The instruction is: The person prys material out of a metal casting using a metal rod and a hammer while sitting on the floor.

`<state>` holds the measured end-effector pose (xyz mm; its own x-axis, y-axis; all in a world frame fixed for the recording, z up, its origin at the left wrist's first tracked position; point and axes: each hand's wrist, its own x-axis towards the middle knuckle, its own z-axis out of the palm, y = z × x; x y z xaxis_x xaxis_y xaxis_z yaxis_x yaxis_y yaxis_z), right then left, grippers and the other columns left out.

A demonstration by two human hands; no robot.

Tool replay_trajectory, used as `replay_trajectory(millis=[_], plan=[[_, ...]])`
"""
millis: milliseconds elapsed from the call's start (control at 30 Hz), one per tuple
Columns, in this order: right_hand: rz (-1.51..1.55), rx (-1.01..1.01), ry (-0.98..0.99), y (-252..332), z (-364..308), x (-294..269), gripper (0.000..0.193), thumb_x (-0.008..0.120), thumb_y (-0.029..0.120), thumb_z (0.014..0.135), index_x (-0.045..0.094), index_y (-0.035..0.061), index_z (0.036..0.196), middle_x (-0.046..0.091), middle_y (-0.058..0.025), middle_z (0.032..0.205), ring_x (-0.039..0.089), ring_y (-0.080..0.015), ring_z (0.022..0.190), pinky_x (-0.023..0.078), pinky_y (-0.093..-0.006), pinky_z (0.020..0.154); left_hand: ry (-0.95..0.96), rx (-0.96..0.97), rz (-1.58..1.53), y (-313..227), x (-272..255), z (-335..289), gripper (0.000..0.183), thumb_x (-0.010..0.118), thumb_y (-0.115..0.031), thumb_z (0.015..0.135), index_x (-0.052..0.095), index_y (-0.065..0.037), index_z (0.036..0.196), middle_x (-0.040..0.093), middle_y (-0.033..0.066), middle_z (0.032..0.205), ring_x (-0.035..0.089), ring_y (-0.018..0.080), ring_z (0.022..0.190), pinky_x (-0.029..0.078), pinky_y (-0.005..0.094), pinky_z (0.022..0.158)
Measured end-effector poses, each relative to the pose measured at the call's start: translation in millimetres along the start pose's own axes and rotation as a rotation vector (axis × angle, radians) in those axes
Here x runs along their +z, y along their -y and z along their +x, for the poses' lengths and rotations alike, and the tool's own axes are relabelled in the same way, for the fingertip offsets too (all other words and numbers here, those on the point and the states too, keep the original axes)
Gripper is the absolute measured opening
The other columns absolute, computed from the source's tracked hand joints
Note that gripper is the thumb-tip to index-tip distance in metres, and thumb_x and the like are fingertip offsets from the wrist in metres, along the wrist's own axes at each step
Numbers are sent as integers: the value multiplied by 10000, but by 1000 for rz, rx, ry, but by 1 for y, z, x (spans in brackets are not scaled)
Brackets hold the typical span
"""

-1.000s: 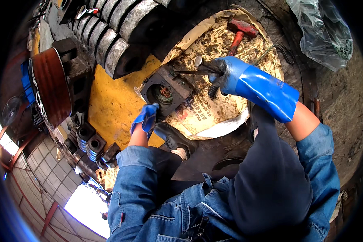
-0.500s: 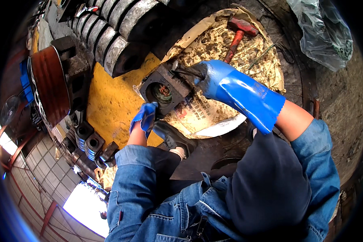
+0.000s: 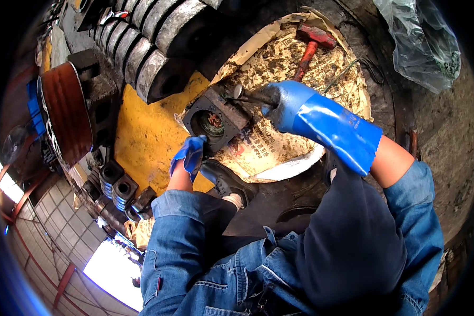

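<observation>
A dark square metal block point(image 3: 236, 111) with a round bore faces up in front of me. Inside the bore point(image 3: 211, 124) lies greenish and reddish material that I cannot make out. My left hand point(image 3: 189, 151), in a blue glove, is closed at the block's near left corner; its fingertips are partly hidden. My right hand point(image 3: 285, 105), in a long blue glove dirty at the fingers, is wrapped round a dark metal rod point(image 3: 253, 97). The rod's round, pale end is beside the block's far right side; whether they touch is unclear.
Under the block lies a stained paper sack point(image 3: 263, 150), with a red hammer point(image 3: 312, 47) on it. Rows of heavy metal castings point(image 3: 155, 71) stand at the far left, by a yellow plate point(image 3: 142, 137). A clear plastic bag point(image 3: 424, 47) lies far right. My shoe point(image 3: 229, 181) is near the block.
My right hand has moved a little to the right and nearer, drawing the rod along, so its round end now shows. The left hand and the block look nearly unmoved.
</observation>
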<state>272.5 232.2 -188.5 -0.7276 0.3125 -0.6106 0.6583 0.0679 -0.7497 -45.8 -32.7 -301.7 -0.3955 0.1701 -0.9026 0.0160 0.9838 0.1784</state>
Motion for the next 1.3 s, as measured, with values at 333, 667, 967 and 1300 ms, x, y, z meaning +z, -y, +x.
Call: replay_trajectory(millis=[333, 667, 967, 1300], plan=[[172, 99, -89, -2, 15, 9, 301, 616, 158, 851, 680, 98, 1140, 691, -119, 821, 649, -216, 698, 518, -358, 655, -2, 7, 25, -9, 0, -10, 341, 434, -244, 987, 647, 23, 989, 676, 140, 867, 665, 250, 733, 518, 334, 689], [-94, 27, 49, -11, -18, -4, 229, 584, 171, 849, 682, 71, 1030, 699, -189, 910, 681, -361, 840, 546, -435, 743, -11, -22, 42, -8, -1, -10, 363, 464, -271, 970, 656, 29, 1041, 682, 138, 956, 636, 237, 820, 488, 353, 760], [-297, -9, 45, 5, -18, 13, 244, 639, 140, 786, 703, 95, 1017, 706, -155, 908, 686, -357, 852, 556, -450, 723, -19, -39, 81, -7, -4, -8, 396, 490, -295, 956, 664, 35, 1089, 688, 135, 1036, 610, 225, 899, 460, 370, 823], [-365, -76, -98, 12, -23, 35, 243, 652, 155, 796, 658, 118, 1037, 678, -176, 933, 673, -382, 859, 555, -464, 731, 30, -15, 21, 3, -8, -10, 410, 502, -310, 947, 656, 42, 1090, 694, 159, 1010, 626, 235, 897, 469, 375, 804]])
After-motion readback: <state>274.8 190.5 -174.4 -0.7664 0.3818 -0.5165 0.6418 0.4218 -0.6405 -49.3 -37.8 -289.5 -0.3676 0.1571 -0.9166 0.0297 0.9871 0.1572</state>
